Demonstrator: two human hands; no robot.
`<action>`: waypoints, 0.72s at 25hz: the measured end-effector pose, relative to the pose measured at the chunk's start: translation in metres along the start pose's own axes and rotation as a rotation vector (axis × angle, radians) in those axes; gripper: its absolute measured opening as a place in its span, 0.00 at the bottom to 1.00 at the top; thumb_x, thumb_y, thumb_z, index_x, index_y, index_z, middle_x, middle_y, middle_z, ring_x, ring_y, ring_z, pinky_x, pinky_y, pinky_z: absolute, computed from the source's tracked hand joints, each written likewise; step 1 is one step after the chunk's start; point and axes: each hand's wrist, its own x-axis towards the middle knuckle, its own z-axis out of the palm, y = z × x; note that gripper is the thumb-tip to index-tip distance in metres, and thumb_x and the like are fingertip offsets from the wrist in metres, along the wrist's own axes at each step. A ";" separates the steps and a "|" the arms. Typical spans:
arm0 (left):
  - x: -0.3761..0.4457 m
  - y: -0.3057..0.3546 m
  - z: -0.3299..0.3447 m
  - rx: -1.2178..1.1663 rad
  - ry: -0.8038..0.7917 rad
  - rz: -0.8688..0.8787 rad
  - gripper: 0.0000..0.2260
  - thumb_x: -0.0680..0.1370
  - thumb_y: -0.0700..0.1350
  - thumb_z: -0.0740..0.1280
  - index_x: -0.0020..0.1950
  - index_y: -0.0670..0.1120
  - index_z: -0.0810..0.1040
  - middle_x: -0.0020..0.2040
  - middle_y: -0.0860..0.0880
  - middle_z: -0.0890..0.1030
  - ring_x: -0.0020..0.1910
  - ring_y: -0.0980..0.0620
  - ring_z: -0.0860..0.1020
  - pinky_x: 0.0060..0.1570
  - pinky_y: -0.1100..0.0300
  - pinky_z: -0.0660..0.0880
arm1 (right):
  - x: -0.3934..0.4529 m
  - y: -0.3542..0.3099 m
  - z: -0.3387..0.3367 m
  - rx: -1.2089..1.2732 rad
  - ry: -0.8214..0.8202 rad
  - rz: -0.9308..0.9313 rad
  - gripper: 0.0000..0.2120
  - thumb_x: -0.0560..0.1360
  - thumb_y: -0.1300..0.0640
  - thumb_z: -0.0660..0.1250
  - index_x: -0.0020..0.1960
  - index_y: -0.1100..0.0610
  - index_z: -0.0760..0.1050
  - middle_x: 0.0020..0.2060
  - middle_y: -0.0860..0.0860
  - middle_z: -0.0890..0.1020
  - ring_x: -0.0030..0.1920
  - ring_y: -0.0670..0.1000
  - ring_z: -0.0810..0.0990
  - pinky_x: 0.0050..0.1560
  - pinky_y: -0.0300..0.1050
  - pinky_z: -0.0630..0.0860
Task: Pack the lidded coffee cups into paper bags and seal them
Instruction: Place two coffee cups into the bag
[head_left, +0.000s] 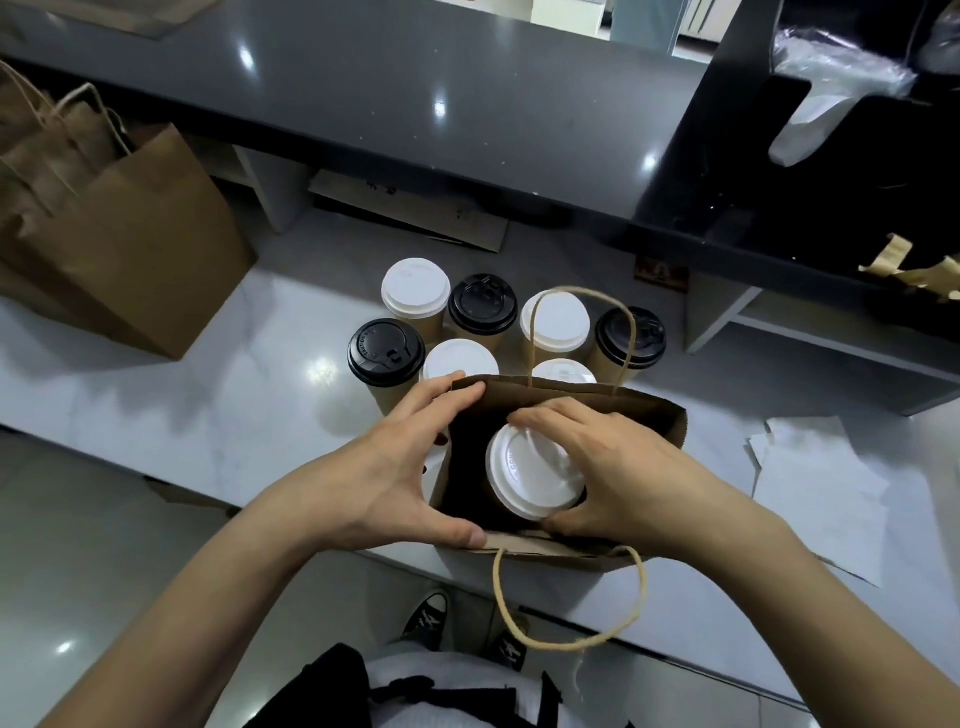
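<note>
An open brown paper bag (654, 415) with twine handles stands at the near edge of the white counter. My right hand (618, 473) grips a white-lidded coffee cup (530, 470) by its lid, inside the bag's mouth. My left hand (410, 467) grips the bag's left rim, fingers over the far edge and thumb on the near edge. Behind the bag stand several more kraft cups, some with white lids (415, 288) and some with black lids (385, 352).
More brown paper bags (130, 244) stand at the far left on the counter (208, 405). White paper sheets (821, 488) lie to the right. A dark raised shelf (467, 114) runs along the back, with a black rack (737, 135) at the right.
</note>
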 end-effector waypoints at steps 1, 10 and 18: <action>-0.001 0.000 -0.001 -0.002 0.000 -0.004 0.55 0.65 0.61 0.81 0.83 0.59 0.51 0.77 0.68 0.49 0.75 0.68 0.56 0.70 0.68 0.64 | 0.003 0.003 0.004 -0.015 0.012 -0.006 0.43 0.67 0.43 0.76 0.77 0.41 0.60 0.70 0.39 0.69 0.64 0.46 0.73 0.61 0.40 0.70; 0.000 0.003 -0.001 0.001 0.018 0.007 0.54 0.66 0.59 0.82 0.83 0.58 0.51 0.78 0.67 0.49 0.76 0.67 0.57 0.70 0.69 0.65 | 0.028 -0.007 0.030 -0.122 -0.010 -0.070 0.39 0.71 0.40 0.73 0.77 0.48 0.63 0.68 0.47 0.72 0.63 0.53 0.73 0.63 0.50 0.73; 0.003 0.002 -0.001 -0.004 0.016 0.000 0.55 0.65 0.59 0.82 0.82 0.60 0.52 0.78 0.68 0.49 0.75 0.68 0.57 0.69 0.70 0.66 | 0.048 -0.018 0.036 -0.244 -0.094 -0.118 0.40 0.72 0.46 0.76 0.77 0.51 0.61 0.68 0.50 0.69 0.64 0.54 0.70 0.61 0.49 0.73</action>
